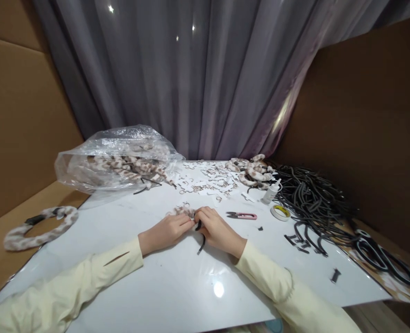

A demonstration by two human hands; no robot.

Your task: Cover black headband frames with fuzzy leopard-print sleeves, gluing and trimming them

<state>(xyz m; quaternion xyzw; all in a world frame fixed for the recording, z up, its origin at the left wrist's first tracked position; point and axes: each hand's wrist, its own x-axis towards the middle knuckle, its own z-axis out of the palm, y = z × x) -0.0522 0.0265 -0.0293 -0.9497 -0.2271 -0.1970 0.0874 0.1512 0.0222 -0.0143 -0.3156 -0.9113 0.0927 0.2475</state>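
Tube of spotted plush (183, 209) sits mid-tabletop (149, 291), gripped by the left hand (170, 230); the right hand (219, 230) pinches black cord (201, 245) beside it — bracing close to the cord should help, though fingers hide the exact contact.

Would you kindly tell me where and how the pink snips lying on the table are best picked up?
I'd take the pink snips by their rounded handle end, coming from above and the right: they appear to lie flat, with the dark pointed blades facing left, towards the right hand.
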